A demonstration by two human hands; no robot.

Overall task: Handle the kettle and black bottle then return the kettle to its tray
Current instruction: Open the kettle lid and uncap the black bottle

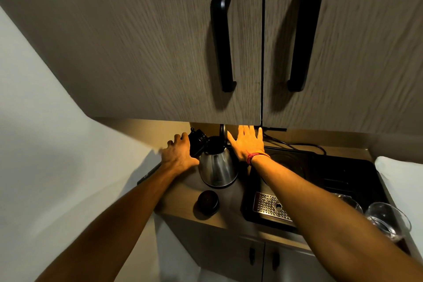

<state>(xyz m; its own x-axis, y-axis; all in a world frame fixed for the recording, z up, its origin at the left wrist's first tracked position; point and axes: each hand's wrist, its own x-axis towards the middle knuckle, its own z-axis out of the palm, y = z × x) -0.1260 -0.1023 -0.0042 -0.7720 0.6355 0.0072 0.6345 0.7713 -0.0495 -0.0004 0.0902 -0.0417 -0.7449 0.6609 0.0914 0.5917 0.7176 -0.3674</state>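
Observation:
A steel kettle (pixel 217 168) with a black lid stands on the wooden counter, left of its black tray (pixel 320 171). My left hand (pixel 178 153) wraps around a black bottle (pixel 198 143) that leans just behind and left of the kettle. My right hand (pixel 248 142) hovers with fingers spread, right beside the kettle's black handle (pixel 223 131), holding nothing. A round black cap (pixel 207 201) lies on the counter in front of the kettle.
The tray holds a perforated metal drain grate (pixel 270 207). Two glass cups (pixel 386 220) stand at the tray's right front. A black cable (pixel 297 144) runs along the back. Overhead cabinet doors with black handles (pixel 223 41) hang low above the counter.

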